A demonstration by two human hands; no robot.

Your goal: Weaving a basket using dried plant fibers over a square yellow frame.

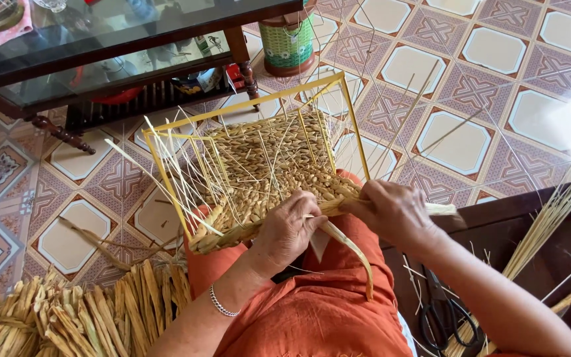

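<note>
Half-woven basket panel (266, 175) on a yellow wire frame (355, 125), resting tilted on the lap over orange trousers (325, 304). Step in hand, by the look of it: working 1 dried fibre strand (348, 248) into the near edge — tension must hold for the next tuck. Left hand (289, 231) closed, pressing the woven edge; right hand (394, 211) pinches the strand shut. Beside: dried leaf bundles (67, 317), scissors (447, 317), patterned tiles (460, 142).

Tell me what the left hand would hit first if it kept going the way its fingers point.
The left hand points up and right across the lap, so it would likely meet the woven basket edge and then the right hand gripping the same fibre strand. Depth is unclear.
</note>
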